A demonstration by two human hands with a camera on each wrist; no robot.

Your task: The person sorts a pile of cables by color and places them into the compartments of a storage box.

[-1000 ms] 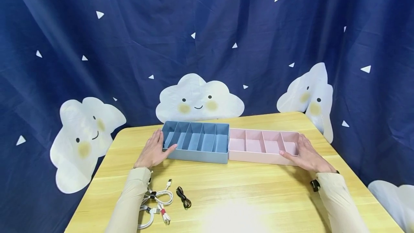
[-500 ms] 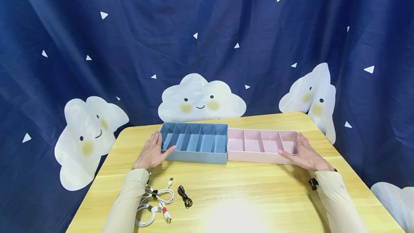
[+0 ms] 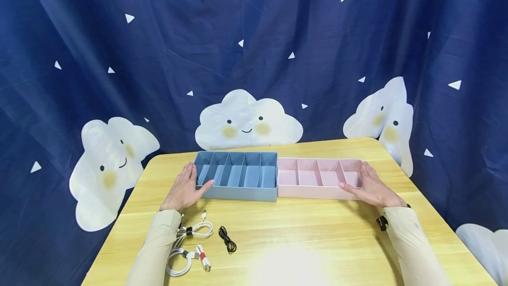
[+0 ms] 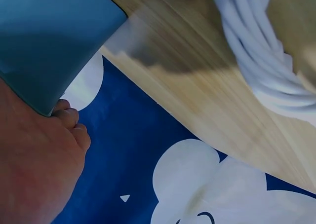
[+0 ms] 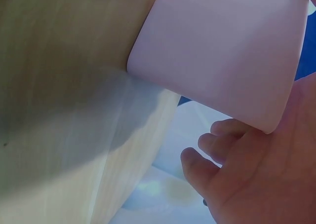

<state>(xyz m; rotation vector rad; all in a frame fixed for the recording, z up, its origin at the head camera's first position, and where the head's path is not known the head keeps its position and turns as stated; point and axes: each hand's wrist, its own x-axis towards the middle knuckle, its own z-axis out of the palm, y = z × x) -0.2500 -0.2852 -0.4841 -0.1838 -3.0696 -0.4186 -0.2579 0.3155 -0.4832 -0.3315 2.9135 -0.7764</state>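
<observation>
Two divided boxes stand end to end in the head view, a blue one (image 3: 242,193) on the left and a pink one (image 3: 313,192) on the right. My left hand (image 3: 183,189) rests against the blue box's left end, its thumb at the front rim. At the pink box's right end lies my right hand (image 3: 375,189), thumb likewise at the front rim. The left wrist view shows fingers beside a corner of the blue box (image 4: 54,41); in the right wrist view, extended fingers lie by the pink box (image 5: 217,51). All visible compartments are empty.
Several bundled white cables (image 3: 179,272) lie by the left sleeve, one with a red tie (image 3: 203,255). A coiled black cable (image 3: 227,239) is to their right. Behind the wooden table (image 3: 301,220) hangs a dark blue curtain (image 3: 254,69) with clouds.
Both boxes have slid slightly left together, with both hands staying against their outer ends. The upper white cable near the left sleeve has shifted a little.
</observation>
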